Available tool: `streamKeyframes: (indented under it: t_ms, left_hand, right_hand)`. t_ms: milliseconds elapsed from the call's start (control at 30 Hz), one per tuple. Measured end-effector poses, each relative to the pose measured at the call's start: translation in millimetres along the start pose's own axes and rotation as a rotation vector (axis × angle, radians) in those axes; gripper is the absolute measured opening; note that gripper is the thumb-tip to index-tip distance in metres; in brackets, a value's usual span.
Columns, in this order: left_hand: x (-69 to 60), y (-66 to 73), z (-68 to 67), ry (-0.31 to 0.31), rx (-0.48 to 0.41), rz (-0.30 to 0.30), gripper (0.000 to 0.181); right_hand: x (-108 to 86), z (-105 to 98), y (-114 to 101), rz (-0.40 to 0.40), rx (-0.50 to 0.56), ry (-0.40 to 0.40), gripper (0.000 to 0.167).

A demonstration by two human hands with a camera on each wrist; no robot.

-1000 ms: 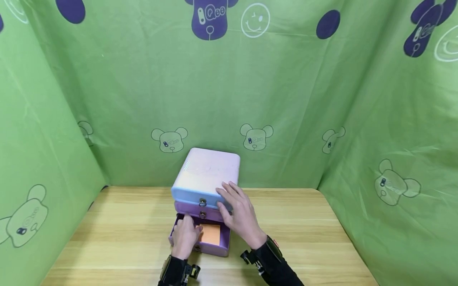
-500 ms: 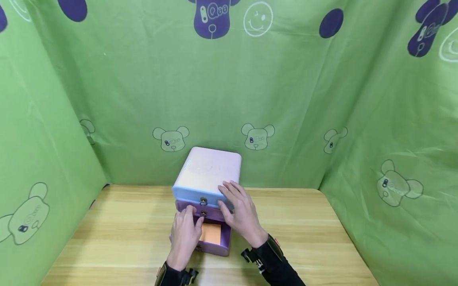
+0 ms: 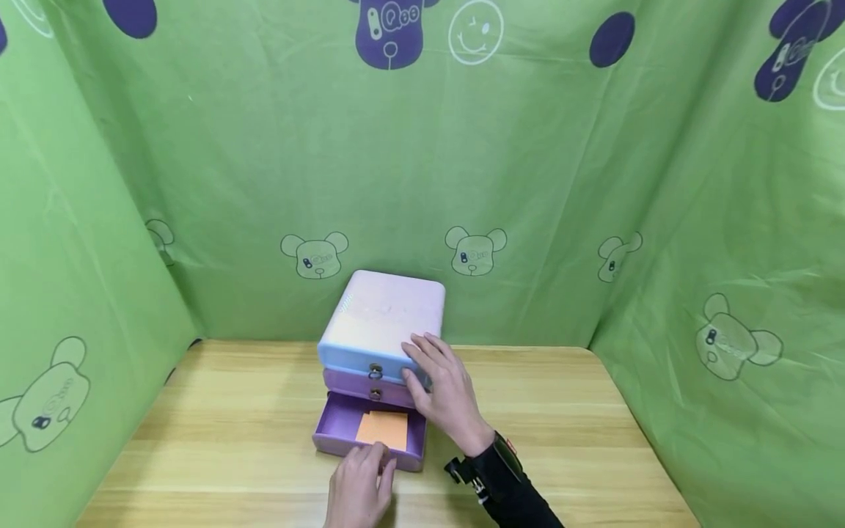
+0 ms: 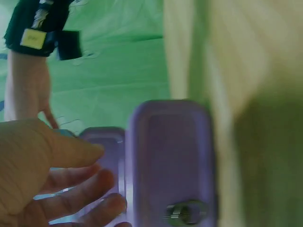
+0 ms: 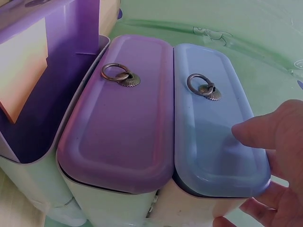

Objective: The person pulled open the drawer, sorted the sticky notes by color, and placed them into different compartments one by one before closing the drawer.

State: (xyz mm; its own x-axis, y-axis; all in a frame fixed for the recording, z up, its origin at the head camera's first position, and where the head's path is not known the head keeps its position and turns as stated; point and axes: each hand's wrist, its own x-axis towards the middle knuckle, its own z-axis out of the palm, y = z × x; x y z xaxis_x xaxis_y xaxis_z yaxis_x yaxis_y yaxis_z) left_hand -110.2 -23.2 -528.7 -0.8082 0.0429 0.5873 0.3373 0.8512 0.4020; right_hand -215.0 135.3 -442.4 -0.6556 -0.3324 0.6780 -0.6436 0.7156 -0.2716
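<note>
A small three-drawer cabinet (image 3: 389, 304) stands at the back of the table, its blue top drawer (image 3: 350, 360) and purple middle drawer (image 5: 118, 137) pushed in. The purple bottom drawer (image 3: 337, 421) is pulled out, with overlapping orange sticky notes (image 3: 389, 428) lying inside. My left hand (image 3: 359, 488) is at this drawer's front edge, fingers loosely bent and holding nothing; in the left wrist view they are beside the drawer front (image 4: 173, 146). My right hand (image 3: 449, 389) rests on the cabinet's front right corner, fingers on top and thumb against the blue drawer front.
The wooden table (image 3: 528, 418) extends on both sides of the cabinet. Green printed cloth (image 3: 396, 161) hangs behind and at both sides. Metal ring pulls (image 5: 201, 86) stick out from the drawer fronts.
My left hand has come out of the bottom drawer, passed over its left side and moved to its front edge. Sticky notes it covered now show. The right hand stays in place.
</note>
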Motion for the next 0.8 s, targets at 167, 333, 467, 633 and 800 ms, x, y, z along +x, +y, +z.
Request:
streamKeyframes:
  t_ms: [167,333,467,633,800]
  left_hand:
    - [-14.0,-7.8,9.3,-0.17,0.057,-0.036,0.018]
    - [-18.0,-14.7,17.0,-0.227,0.091,-0.028,0.026]
    - [-17.6,-17.9,22.3,-0.223,0.107,0.0,0.024]
    - [-12.7,-17.3,27.6,-0.222,0.126,0.01,0.025]
    - [-6.0,-18.6,33.2,-0.197,0.136,-0.007,0.028]
  right_hand:
    - [0.3,0,0,-0.008,-0.005,0.005,0.045]
    - [-1.3,0,0,-0.004,-0.001,0.008,0.044]
    - [-2.4,1,0,-0.006,-0.003,0.015,0.044]
    - [-1.4,-1,-1,0.01,0.004,0.003,0.042]
    - [-0.4,-1,-1,0.014,0.0,-0.001,0.042]
